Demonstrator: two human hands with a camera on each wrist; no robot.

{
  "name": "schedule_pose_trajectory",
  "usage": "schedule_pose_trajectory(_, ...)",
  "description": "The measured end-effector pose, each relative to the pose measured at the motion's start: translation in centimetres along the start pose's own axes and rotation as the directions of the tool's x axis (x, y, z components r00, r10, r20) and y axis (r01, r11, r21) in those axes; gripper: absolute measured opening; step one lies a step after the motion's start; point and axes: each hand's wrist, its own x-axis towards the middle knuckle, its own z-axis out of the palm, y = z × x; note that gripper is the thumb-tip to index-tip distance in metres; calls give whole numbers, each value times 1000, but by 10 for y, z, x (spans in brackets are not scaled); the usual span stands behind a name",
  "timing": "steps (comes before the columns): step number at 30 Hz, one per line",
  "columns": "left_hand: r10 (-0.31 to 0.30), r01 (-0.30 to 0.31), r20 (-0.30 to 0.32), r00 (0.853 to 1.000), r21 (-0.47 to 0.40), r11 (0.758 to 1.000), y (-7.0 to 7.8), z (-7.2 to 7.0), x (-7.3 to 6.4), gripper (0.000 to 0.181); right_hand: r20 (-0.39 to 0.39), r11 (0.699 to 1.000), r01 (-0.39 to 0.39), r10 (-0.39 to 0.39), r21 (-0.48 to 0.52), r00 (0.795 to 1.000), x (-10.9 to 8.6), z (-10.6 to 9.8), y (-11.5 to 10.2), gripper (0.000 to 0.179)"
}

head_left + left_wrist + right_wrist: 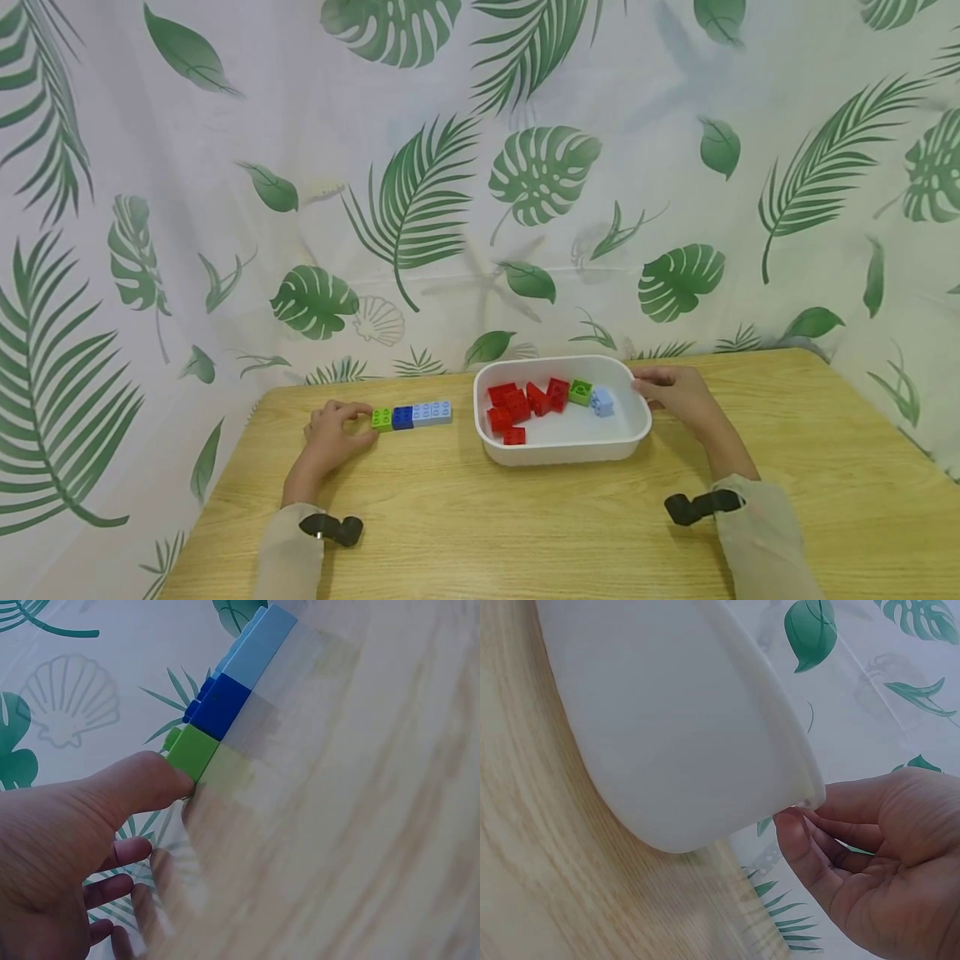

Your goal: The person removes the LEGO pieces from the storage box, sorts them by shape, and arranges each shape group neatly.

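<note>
At the left, a row of toy building bricks lies end to end on the table: a green brick [382,419], a dark blue brick [402,417] and light blue bricks [432,412]. My left hand [333,435] pinches the green end of the row between thumb and index finger; the left wrist view shows the thumb [154,784] against the green brick [193,754]. To the right stands a white plastic box [562,454]. My right hand [678,397] holds its right rim, thumb and fingers meeting at the edge of the box [682,727] in the right wrist view.
Inside the box are several red bricks [517,406], a green brick [581,392] and a light blue brick [602,402]. A leaf-patterned curtain [450,208] hangs behind the wooden table [510,533]. Each sleeve carries a black wrist strap [330,527].
</note>
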Motion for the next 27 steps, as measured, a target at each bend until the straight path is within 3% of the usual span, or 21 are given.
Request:
schedule_pose_trajectory(16, -3, 3, 6, 1000, -12, 1000, 3, -6, -1, 35, 5, 1000, -6, 6, 20, 1000, 2, -1, 1, 45)
schedule_pose_trajectory(27, 19, -19, 0, 1000, -70, 997, 16, -15, -4, 37, 4, 1000, -7, 7, 17, 1000, 0, 0, 0, 44)
